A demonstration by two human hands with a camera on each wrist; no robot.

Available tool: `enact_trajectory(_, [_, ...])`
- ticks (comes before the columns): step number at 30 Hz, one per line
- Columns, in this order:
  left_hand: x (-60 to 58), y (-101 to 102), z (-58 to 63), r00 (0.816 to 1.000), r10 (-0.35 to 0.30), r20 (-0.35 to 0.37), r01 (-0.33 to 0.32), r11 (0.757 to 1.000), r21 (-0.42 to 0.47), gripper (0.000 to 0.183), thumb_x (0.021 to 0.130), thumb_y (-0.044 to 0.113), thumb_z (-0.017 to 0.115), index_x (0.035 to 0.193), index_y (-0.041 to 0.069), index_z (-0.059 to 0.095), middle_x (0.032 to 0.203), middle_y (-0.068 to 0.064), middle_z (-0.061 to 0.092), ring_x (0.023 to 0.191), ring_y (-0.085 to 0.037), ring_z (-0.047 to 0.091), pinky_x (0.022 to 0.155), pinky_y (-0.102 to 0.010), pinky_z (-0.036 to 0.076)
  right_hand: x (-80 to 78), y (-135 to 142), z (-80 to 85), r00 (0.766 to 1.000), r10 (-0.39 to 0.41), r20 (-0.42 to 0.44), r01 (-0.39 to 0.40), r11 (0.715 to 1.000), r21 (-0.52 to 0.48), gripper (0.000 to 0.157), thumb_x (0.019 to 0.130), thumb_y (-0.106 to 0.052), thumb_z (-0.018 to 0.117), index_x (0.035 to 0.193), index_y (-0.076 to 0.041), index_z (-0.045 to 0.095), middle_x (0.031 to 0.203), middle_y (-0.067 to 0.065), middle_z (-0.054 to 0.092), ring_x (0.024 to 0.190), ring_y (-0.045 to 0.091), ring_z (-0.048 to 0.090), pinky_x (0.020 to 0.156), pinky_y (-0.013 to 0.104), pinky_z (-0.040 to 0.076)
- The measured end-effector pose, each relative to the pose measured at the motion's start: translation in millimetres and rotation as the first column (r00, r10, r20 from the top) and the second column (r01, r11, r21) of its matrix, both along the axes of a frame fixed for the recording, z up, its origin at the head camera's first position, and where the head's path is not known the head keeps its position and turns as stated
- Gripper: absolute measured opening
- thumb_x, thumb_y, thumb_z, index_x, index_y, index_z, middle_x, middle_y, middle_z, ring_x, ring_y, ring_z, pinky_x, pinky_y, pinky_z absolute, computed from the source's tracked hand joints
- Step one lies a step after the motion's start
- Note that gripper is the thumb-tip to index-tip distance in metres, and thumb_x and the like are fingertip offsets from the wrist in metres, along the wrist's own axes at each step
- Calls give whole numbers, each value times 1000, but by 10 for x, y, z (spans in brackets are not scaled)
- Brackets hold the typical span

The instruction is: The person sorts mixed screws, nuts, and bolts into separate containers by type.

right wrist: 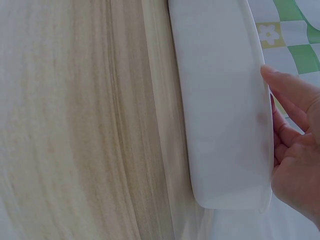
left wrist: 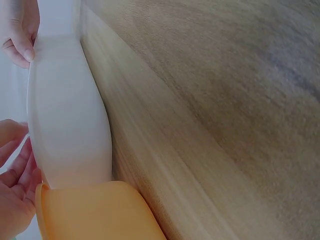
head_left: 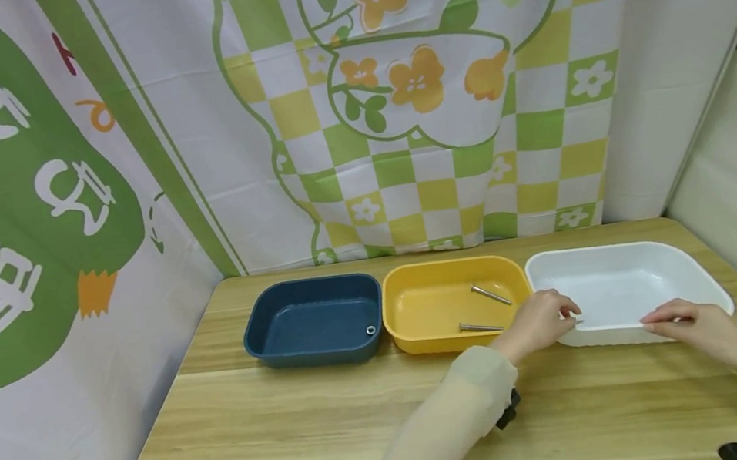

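A white tray (head_left: 612, 251) stands at the right, and both hands are at its front side. My right hand (head_left: 696, 327) pinches the front rim, thumb outside and fingers inside, as the right wrist view also shows. My left hand (head_left: 543, 322) is bent over the tray's front left corner, beside the yellow tray (head_left: 426, 345). Its thumb and fingertips seem to pinch a small, thin grey piece (head_left: 579, 321), whose kind is too small to tell. In the left wrist view the left fingers (left wrist: 20, 167) are partly hidden behind the white wall.
Two metal bolts, one farther back (head_left: 491, 294) and one nearer (head_left: 481, 327), lie in the yellow tray. Left of it stands a dark blue tray (head_left: 319, 359) with a small metal nut (head_left: 371, 330). All stand on a wooden table (head_left: 284, 435) before a patterned curtain (head_left: 400, 202).
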State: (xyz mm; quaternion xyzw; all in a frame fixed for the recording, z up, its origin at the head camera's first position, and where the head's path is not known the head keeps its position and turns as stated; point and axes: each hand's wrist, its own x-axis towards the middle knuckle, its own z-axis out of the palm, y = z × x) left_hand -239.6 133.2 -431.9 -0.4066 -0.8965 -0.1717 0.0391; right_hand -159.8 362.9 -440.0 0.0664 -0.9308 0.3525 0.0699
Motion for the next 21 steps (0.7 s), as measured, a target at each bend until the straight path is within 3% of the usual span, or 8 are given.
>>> enact_trajectory(9, [16, -47, -18, 1000, -23, 20, 23, 1000, 22, 16, 82, 19, 62, 96, 21, 69, 81, 13, 59, 70, 7, 46, 58, -3, 31, -11, -2, 7, 1000, -2, -3, 2, 1000, -9, 18, 83, -20, 63, 90, -5, 67, 82, -27, 55, 72, -10, 47, 59, 13, 38])
enact_trajectory(21, [130, -205, 53, 997, -28, 73, 24, 998, 66, 15, 81, 18, 62, 95, 19, 68, 82, 12, 55, 69, 6, 44, 58, -3, 31, 13, -29, 48, 1000, 3, -8, -3, 1000, -25, 16, 83, -19, 62, 89, -4, 68, 82, -25, 56, 72, -10, 47, 58, 13, 38])
